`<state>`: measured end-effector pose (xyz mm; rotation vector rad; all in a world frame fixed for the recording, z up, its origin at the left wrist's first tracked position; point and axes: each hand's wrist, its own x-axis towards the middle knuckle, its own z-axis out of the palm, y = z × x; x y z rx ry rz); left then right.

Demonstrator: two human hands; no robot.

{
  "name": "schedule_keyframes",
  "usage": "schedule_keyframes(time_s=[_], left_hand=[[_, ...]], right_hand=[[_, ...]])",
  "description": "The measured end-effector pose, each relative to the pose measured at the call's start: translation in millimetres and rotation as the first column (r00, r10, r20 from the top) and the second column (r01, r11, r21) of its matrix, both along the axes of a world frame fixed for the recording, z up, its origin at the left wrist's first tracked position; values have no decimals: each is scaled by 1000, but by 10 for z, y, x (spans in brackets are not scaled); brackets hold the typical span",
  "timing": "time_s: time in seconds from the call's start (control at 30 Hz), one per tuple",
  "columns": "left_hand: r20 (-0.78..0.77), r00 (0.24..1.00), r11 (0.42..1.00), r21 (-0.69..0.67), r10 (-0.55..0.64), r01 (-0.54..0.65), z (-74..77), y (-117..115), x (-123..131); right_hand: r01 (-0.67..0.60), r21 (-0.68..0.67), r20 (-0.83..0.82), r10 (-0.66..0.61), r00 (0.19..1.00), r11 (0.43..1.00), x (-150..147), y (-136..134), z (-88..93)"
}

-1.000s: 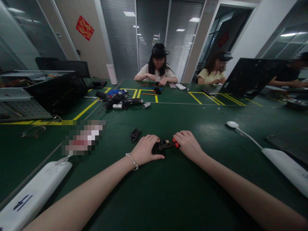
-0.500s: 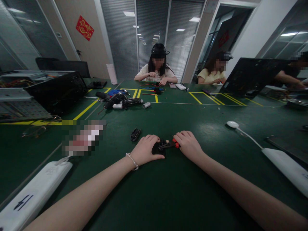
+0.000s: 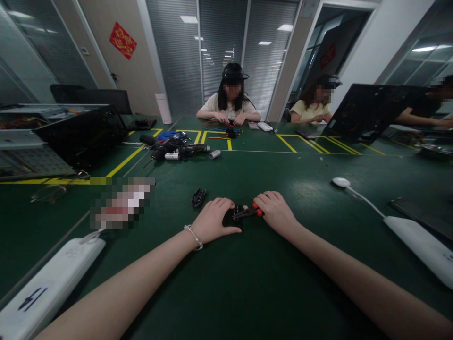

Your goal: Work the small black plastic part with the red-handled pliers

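Observation:
My left hand (image 3: pixel 214 218), with a pale bracelet at the wrist, grips a small black part (image 3: pixel 230 220) between thumb and fingers on the green table. My right hand (image 3: pixel 276 210) is closed around the red handles of a pair of pliers (image 3: pixel 247 213). The pliers' dark jaws point left and reach onto the black part; whether they pinch anything there is too small to tell. Just beyond my left hand lies a separate black piece (image 3: pixel 198 198) with an uneven surface.
Farther back lie a black power drill (image 3: pixel 164 150) and a grey cylinder (image 3: pixel 214 154). White power banks rest at the left (image 3: pixel 53 283) and right (image 3: pixel 417 245). An open computer case (image 3: pixel 71 141) stands at the left. Co-workers sit across the table, one (image 3: pixel 230 104) straight ahead.
My hands, the pliers and the black part hold almost the same place. The view has shifted very slightly. Across the table, the co-worker's hands have come lower and closer together.

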<state>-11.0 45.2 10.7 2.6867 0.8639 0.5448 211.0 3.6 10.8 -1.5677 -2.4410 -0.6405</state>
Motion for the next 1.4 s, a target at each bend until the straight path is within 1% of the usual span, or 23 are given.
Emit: schedule_keyframes(time_s=[0.3, 0.47, 0.63, 0.8, 1.0, 1.4], left_hand=[[-2, 1000, 999, 38, -5, 6, -11, -5, 5], [-6, 1000, 999, 32, 2, -2, -13, 1, 4], [-11, 1000, 1000, 29, 13, -12, -14, -7, 6], [-13, 1000, 999, 26, 25, -25, -4, -22, 6], [-8, 1000, 999, 26, 23, -23, 6, -28, 4], [-5, 1000, 1000, 11, 25, -25, 7, -12, 14]], right_hand=[[13, 31, 24, -13, 1000, 999, -3, -10, -1], [34, 24, 36, -35, 999, 999, -24, -23, 14], [29, 11, 47, -29, 998, 1000, -15, -7, 1], [25, -8, 27, -25, 999, 1000, -10, -5, 9], [52, -26, 6, -51, 999, 998, -10, -18, 19], [52, 0, 34, -52, 998, 999, -21, -15, 16]])
